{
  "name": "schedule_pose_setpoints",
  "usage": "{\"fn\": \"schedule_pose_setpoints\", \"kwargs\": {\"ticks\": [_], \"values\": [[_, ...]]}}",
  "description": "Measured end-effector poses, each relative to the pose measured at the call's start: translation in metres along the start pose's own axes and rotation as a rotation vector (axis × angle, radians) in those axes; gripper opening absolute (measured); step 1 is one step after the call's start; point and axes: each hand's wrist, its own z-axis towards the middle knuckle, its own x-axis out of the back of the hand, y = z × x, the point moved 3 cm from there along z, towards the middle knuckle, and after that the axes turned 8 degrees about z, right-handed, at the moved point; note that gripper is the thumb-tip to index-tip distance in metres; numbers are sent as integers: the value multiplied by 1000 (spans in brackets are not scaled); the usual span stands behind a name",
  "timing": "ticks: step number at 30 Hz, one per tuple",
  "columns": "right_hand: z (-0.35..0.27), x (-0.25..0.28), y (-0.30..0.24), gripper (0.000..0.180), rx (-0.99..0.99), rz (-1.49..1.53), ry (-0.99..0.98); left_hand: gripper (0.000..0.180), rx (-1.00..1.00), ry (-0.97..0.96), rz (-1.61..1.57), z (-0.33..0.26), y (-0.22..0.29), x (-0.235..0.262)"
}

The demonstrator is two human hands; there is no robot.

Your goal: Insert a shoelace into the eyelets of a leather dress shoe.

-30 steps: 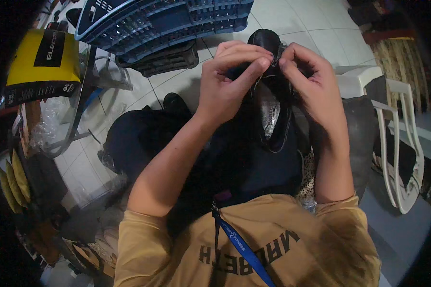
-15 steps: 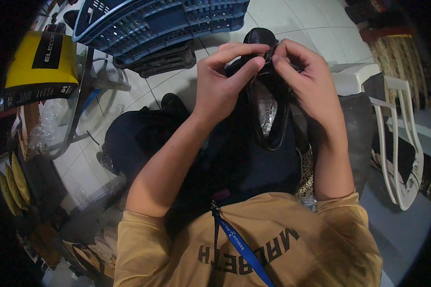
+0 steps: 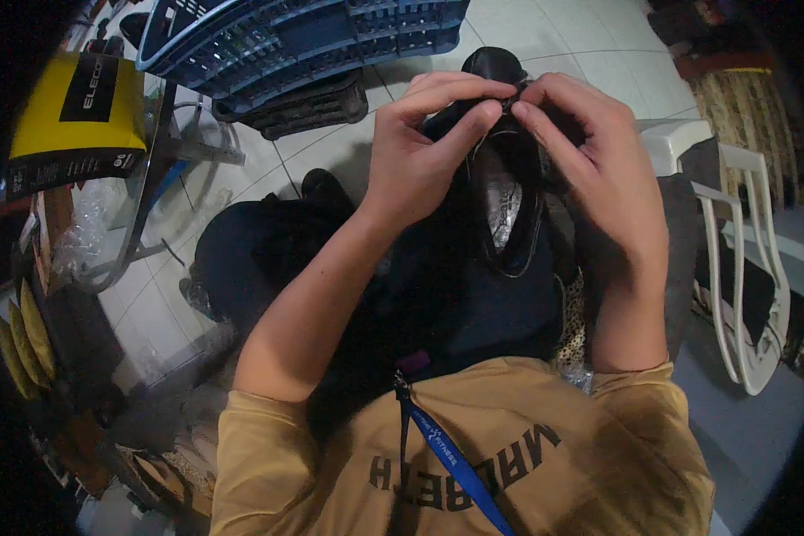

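A black shoe rests on my lap over dark trousers, its rounded toe pointing away from me. Its opening faces up and shows a pale insole with print on it. At the top of the shoe, behind the toe, the fingertips of my left hand and my right hand almost meet. Each hand pinches with thumb and forefinger at a small dark part there, a lace or strap too small to make out. My fingers cover most of that part of the shoe.
A blue plastic crate stands ahead on a black crate. To the left are a yellow and black box and a metal frame. At the right stands a white plastic chair. Clear plastic wrap lies at left.
Both hands keep their pinch at the top of the shoe. My right hand has shifted slightly right, its wrist turned a little outward. The shoe has tilted slightly.
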Motion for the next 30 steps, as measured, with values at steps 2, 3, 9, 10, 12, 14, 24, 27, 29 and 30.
{"fn": "schedule_pose_setpoints", "kwargs": {"ticks": [2,3,9,10,12,14,24,27,29,30], "values": [[-1,2,-4,21,20,-50,12,23,-16,-3,43,0,1,0],[-1,3,-5,21,40,-100,23,23,-31,-6,86,1,3,1],[0,0,-6,22,69,-152,37,37,-61,56,130,2,9,6],[0,-1,-7,22,69,-153,37,37,-60,56,129,2,9,6],[0,-2,-7,22,42,-144,45,41,-145,108,231,2,15,7],[0,-2,-7,22,53,-164,47,41,-102,90,212,3,21,7],[-2,1,-12,35,-78,-124,122,39,128,3,63,6,3,11],[2,0,-10,38,80,-107,121,41,180,7,30,6,0,11],[3,-2,3,34,105,-76,115,41,206,18,7,7,0,11],[2,-3,7,32,131,-43,107,40,233,31,-15,8,0,11]]}}
